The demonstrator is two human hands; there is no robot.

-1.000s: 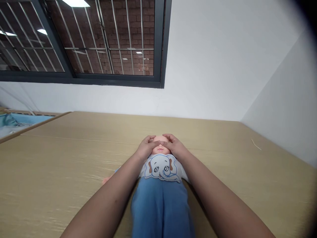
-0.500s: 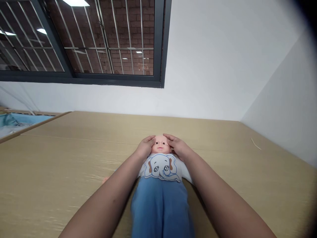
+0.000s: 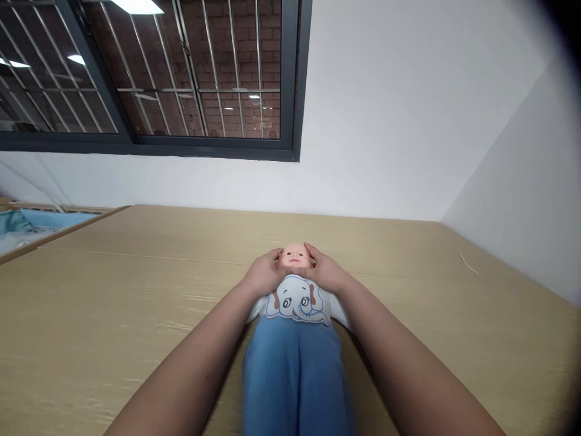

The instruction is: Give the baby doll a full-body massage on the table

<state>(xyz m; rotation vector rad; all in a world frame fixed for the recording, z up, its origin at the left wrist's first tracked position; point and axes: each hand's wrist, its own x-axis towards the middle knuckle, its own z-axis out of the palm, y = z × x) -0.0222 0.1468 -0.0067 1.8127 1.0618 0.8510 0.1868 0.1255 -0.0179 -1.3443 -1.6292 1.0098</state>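
Observation:
A baby doll lies on its back on the wood-coloured surface, its head away from me. It wears a white top with an elephant face on the chest and blue trousers. My left hand is curved round the left side of the doll's head, thumb under its chin. Mirroring it on the right side, my right hand has its fingers against the head and its thumb at the chin. The two thumbs come close together over the doll's neck. My hands and forearms hide parts of its arms.
The broad tan surface runs back to a white wall. A dark-framed window with metal bars is above. At the far left, beyond a raised edge, lies light blue cloth. A thin pale strip lies on the right.
Both thumbs have moved from the sides of the doll's head to beneath its chin. The doll's head and chest have shifted slightly away from me.

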